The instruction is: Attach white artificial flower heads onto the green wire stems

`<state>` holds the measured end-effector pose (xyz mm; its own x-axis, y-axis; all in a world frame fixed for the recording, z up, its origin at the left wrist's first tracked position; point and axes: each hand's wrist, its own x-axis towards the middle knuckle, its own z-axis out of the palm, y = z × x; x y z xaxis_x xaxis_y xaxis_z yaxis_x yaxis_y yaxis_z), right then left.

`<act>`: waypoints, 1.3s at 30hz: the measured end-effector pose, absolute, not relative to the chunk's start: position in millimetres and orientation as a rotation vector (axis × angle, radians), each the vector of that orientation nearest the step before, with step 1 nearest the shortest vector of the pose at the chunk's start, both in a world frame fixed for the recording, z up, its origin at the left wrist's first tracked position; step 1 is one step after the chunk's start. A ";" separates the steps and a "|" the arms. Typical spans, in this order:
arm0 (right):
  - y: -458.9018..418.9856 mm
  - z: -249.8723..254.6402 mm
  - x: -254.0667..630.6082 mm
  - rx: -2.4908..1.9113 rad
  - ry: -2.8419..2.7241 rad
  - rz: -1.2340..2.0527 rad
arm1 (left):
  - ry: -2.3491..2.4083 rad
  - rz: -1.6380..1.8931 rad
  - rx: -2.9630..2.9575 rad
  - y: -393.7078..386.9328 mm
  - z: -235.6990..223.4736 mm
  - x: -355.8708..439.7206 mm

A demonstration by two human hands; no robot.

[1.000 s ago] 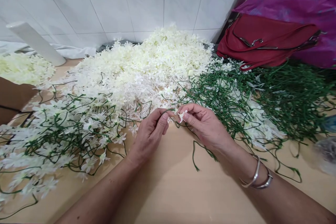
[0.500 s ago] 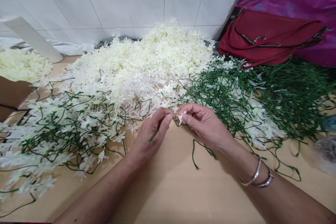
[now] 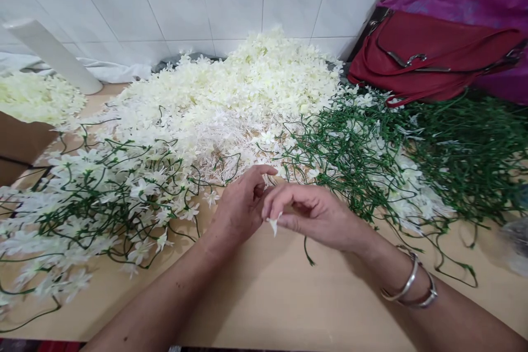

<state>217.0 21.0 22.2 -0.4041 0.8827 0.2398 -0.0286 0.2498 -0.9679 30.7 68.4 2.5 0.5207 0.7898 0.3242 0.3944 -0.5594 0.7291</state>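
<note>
Head view: the right hand (image 3: 317,214) is pinched nearly to, thumb against fingers, with a small white flower (image 3: 274,224) at its fingertips; the left hand (image 3: 239,206) is half curled, its index finger reaching toward 2 o'clock, and the right fingers cover its other tips, so whether it has hold of anything cannot be told. What counts most is how this flower sits: its long axis droops toward 6 o'clock, below the pinch, and the right hand is the nearer, indeed the one touching it. From the middle of the right hand the flower lies at 9 o'clock; from the left hand, at about 4. Just under the right hand, toward 6 o'clock, one loose green stem (image 3: 308,253) rests on the table (image 3: 280,302). Farther out from both hands, white flowers on green stems (image 3: 103,203) spread at 9 o'clock, a heap of pale petals (image 3: 268,77) rises at 12, and tangled green stems (image 3: 350,148) lie at 2. Beyond those, also near 2, slumps a red bag (image 3: 437,60), while a white tube (image 3: 53,55) leans at 10.
</note>
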 end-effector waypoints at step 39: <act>36.0 -3.7 224.3 -0.991 -1.169 1.290 | 0.721 0.896 1.285 71.8 6.4 35.4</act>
